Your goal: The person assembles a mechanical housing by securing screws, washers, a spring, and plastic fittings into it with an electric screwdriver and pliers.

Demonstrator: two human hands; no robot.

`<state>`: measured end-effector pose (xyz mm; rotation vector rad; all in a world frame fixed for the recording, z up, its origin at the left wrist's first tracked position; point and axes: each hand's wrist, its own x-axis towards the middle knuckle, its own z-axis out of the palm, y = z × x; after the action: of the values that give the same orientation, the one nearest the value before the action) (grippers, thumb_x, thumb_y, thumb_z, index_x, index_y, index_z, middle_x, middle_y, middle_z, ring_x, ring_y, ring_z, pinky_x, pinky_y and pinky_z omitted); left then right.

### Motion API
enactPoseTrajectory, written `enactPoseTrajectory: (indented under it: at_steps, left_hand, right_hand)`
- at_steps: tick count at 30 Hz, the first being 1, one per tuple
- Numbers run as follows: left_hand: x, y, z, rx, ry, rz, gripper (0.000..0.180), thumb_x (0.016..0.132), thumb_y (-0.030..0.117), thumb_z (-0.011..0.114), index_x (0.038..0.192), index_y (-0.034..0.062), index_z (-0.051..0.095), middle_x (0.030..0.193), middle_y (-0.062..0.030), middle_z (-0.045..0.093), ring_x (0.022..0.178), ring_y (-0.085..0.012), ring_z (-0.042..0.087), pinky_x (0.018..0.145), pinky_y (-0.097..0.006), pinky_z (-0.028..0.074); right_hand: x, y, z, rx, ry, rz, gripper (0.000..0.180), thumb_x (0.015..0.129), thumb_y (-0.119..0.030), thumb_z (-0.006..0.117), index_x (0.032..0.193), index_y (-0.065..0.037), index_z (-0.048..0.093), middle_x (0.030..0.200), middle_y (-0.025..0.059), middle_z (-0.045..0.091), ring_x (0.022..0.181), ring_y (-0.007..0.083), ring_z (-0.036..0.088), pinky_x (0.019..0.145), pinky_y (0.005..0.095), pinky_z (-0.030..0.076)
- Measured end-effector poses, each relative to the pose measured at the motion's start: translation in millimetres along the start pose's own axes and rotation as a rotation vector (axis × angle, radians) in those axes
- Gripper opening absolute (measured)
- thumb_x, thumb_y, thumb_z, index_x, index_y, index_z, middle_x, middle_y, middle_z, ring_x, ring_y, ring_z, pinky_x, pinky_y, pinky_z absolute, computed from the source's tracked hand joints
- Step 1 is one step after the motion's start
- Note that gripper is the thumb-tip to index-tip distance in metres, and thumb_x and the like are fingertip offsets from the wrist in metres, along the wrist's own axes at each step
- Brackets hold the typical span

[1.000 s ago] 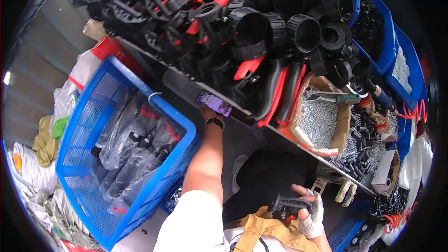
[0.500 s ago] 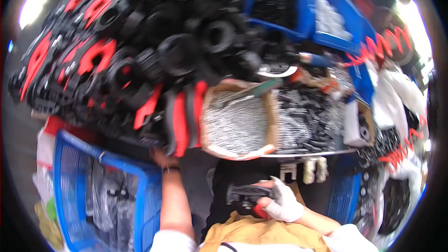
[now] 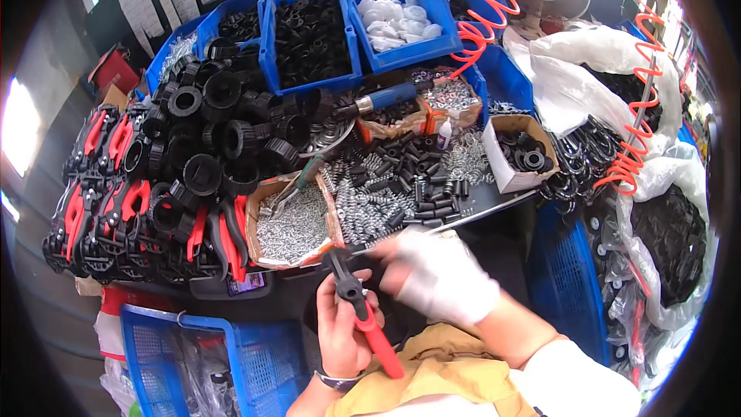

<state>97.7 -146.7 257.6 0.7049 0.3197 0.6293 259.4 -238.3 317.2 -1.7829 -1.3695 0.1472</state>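
My left hand [image 3: 340, 337] is closed round a black tool part with a red handle [image 3: 376, 344], held in front of my apron. Its black head [image 3: 345, 276] points up towards the bench edge. Just right of that head is my right hand [image 3: 448, 278] in a white glove. Its fingers are smeared by motion, so whether they hold anything is unclear. Beyond the hands, a cardboard box [image 3: 333, 220] of small metal pieces stands by loose springs [image 3: 359, 215] and short black tubes [image 3: 436, 206].
Black rings [image 3: 202, 175] are heaped at left, beside stacked red-and-black tool parts [image 3: 73, 216]. Blue bins [image 3: 356, 54] line the back. A blue power driver [image 3: 394, 97] lies mid-bench near a coiled red hose [image 3: 494, 11]. A blue crate [image 3: 266, 347] stands below left.
My left hand has come from the bench's left front edge and now grips the red-handled part, which my right hand held earlier. My right hand has moved up. The view has shifted.
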Motion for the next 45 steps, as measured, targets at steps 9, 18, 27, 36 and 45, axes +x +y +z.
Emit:
enactPoseTrajectory:
  at_steps: [9,18,27,36,45]
  left_hand:
    - [33,-27,35,-0.358,-0.224,-0.210,0.037,0.103,0.029,0.050,0.137,0.0170,0.040,0.138,-0.0188,0.049,0.097,-0.0242,0.056,0.073,-0.039,0.050]
    - [42,-30,51,-0.312,-0.078,-0.259,0.032,0.101,0.014,0.053,0.133,0.0137,0.047,0.136,-0.0158,0.054,0.094,-0.0212,0.060,0.076,-0.041,0.054]
    - [55,-55,69,-0.150,-0.014,-0.169,0.034,0.096,0.004,0.060,0.129,0.0064,0.049,0.111,-0.0065,0.062,0.099,-0.0156,0.061,0.084,-0.033,0.053]
    - [69,-69,67,0.145,-0.277,-0.063,0.050,0.088,0.007,0.071,0.131,0.0101,0.046,0.124,-0.0090,0.057,0.101,-0.0185,0.061,0.083,-0.034,0.054]
    - [96,-103,66,-0.322,-0.260,-0.426,0.072,0.082,0.064,0.064,0.138,0.0257,0.041,0.130,-0.0104,0.051,0.082,-0.0195,0.054,0.063,-0.031,0.045]
  right_hand:
    - [59,180,-74,-0.596,0.229,0.313,0.019,0.084,-0.021,0.067,0.086,-0.003,0.073,0.091,0.0177,0.067,0.091,0.0346,0.065,0.085,0.0426,0.051]
    - [77,178,-75,-0.673,0.069,0.365,0.034,0.086,-0.015,0.063,0.118,-0.003,0.060,0.102,0.0191,0.064,0.100,0.0357,0.066,0.085,0.0436,0.053]
    - [-17,39,-40,-0.096,0.410,-0.190,0.026,0.068,-0.001,0.081,0.087,-0.007,0.063,0.084,0.0101,0.066,0.074,0.0271,0.065,0.064,0.0341,0.053]
    - [-19,87,-75,1.330,-0.269,0.663,0.031,0.078,-0.017,0.082,0.092,-0.009,0.056,0.081,0.0030,0.061,0.059,0.0130,0.056,0.052,0.0251,0.043]
    - [154,289,-234,-0.731,-0.192,0.804,0.035,0.091,-0.022,0.054,0.115,-0.003,0.069,0.119,0.0215,0.066,0.112,0.0369,0.063,0.096,0.0420,0.050]
